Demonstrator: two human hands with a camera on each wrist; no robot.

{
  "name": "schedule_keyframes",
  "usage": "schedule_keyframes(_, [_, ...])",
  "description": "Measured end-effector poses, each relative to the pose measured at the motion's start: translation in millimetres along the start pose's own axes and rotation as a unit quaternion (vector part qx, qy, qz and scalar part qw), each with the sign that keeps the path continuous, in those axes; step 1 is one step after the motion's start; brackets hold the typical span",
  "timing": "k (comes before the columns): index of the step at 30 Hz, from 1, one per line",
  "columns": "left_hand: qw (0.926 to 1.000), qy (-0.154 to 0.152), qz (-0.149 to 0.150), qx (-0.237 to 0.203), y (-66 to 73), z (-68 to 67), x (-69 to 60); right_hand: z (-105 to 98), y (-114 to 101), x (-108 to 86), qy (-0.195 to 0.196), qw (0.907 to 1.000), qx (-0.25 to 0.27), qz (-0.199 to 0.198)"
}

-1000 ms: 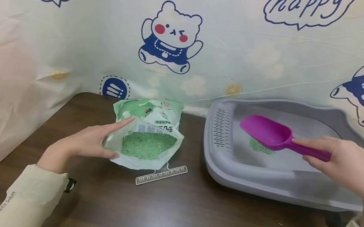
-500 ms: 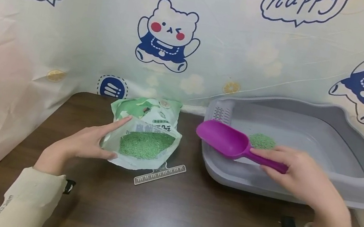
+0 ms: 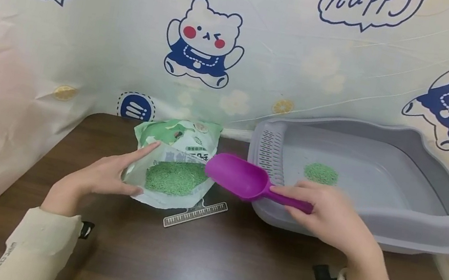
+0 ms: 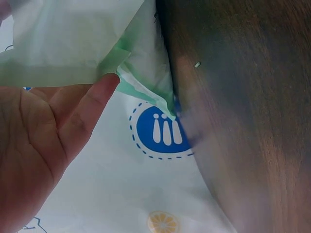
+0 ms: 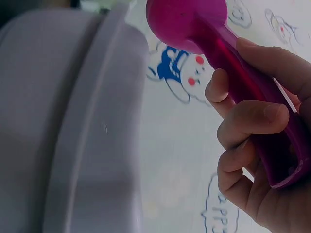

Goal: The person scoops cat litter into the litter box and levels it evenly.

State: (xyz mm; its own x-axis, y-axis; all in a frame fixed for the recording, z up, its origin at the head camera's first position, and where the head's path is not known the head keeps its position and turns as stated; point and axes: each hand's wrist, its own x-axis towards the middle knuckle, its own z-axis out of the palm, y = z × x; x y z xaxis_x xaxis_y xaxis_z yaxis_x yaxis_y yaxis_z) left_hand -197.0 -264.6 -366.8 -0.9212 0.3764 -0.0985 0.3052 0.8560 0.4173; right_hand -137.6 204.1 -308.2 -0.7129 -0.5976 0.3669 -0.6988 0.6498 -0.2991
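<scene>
On the left in the head view, a green-and-white bag [image 3: 164,127] stands with its mouth agape, showing green pellets [image 3: 173,178] inside. My left hand [image 3: 107,172] rests against the bag's left side, thumb and index finger spread along its lip. The left wrist view has one straight finger [image 4: 92,107] touching the bag's pale film [image 4: 63,43]. My right hand [image 3: 324,211] grips the handle of a purple scoop [image 3: 238,177], fingers curled round it in the right wrist view. The scoop's bowl looks bare, its tip overlapping the right edge of the bag's mouth.
A grey litter box [image 3: 360,155] stands at the right, with a small heap of green pellets [image 3: 320,173] on its floor. A clear sealing clip [image 3: 195,214] lies on the brown table [image 3: 203,265] before the bag. Behind hangs a printed cloth [image 3: 273,59].
My right hand has carried the scoop leftward from over the litter box to the bag's mouth, uncovering the pellet heap. The left hand has stayed at the bag; the view shifted slightly.
</scene>
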Motion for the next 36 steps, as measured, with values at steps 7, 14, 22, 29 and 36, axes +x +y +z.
schedule_keyframes(7, [1.0,-0.008,-0.004,-0.002,-0.1,-2.0,2.9,20,-14,20.9,-0.069,0.9975,0.005,0.009])
schedule_keyframes(14, [0.9997,-0.021,-0.012,0.004,5.6,-9.9,12.2,37,-24,45.1,-0.129,0.9915,0.004,0.008])
schedule_keyframes(22, [0.9983,-0.051,-0.027,-0.004,9.1,-13.5,19.6,59,-36,57.5,-0.132,0.9907,-0.019,0.028])
schedule_keyframes(29, [0.9977,-0.053,-0.026,-0.033,9.6,-12.7,20.0,78,-46,60.0,-0.115,0.9907,-0.013,0.071])
schedule_keyframes(36, [0.9979,-0.046,-0.024,-0.04,11.1,-12.4,17.0,84,-50,66.1,-0.111,0.9889,-0.008,0.099])
